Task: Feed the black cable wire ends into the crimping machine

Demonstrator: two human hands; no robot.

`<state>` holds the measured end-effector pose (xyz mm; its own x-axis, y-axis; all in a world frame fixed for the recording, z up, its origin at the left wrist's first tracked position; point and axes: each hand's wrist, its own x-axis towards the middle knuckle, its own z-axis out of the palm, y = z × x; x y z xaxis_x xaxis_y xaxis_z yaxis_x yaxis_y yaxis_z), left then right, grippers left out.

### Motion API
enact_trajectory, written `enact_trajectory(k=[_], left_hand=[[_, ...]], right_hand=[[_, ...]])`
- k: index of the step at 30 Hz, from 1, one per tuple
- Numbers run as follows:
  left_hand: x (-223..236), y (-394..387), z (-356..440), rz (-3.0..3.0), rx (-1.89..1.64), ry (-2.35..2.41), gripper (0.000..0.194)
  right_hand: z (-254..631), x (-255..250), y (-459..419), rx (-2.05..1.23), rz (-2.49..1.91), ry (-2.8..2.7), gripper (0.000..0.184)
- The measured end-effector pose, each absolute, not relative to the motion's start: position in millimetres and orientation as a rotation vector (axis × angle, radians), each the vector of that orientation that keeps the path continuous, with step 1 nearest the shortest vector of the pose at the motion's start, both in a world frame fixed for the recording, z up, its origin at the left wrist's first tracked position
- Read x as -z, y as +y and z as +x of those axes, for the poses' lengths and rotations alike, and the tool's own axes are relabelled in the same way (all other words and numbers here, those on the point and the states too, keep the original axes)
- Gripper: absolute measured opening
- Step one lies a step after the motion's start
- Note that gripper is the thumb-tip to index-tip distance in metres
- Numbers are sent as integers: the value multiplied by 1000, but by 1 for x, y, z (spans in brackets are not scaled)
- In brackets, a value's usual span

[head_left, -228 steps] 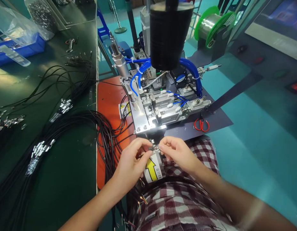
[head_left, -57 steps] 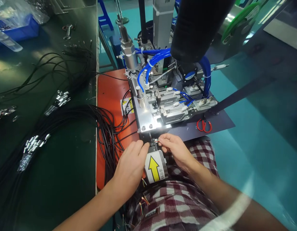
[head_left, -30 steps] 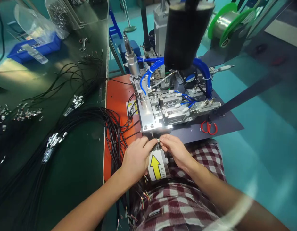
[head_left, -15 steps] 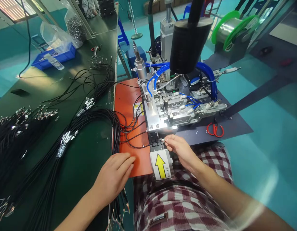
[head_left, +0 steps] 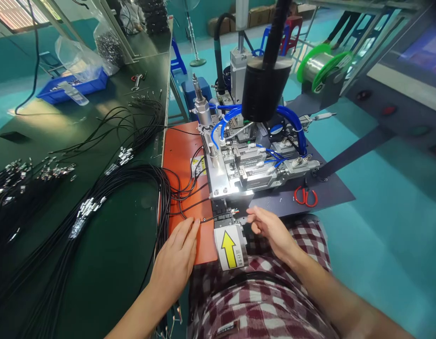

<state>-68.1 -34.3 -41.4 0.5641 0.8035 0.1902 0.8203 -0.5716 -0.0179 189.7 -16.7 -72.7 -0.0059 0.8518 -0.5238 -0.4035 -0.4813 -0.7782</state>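
Observation:
My left hand lies flat with fingers stretched out on the orange mat, fingertips beside a black cable that runs right to the fixture. The cable's stripped end sits in the slot above the yellow-arrow label. My right hand hovers just right of that slot, fingers loosely curled and apart, nothing visible in them. Behind stands the soldering machine with blue hoses and a black cylinder.
A bundle of black cables with metal plugs spreads over the green bench on the left. Red scissors lie on the dark sheet to the right. A blue tray and a green solder spool sit at the back.
My left hand left the fixture and went down-left onto the orange mat. My right hand let go of the cable end, which now rests in the slot.

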Motion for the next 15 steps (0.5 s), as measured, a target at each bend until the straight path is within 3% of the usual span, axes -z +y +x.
enact_trajectory(k=[8, 15], left_hand=[[37, -16, -61, -2702, 214, -1585, 45], [4, 21, -70, -2838, 244, -1618, 38]], right_hand=[[213, 90, -48, -1676, -1397, -443, 41], [221, 83, -62, -1637, -1449, -510, 37]])
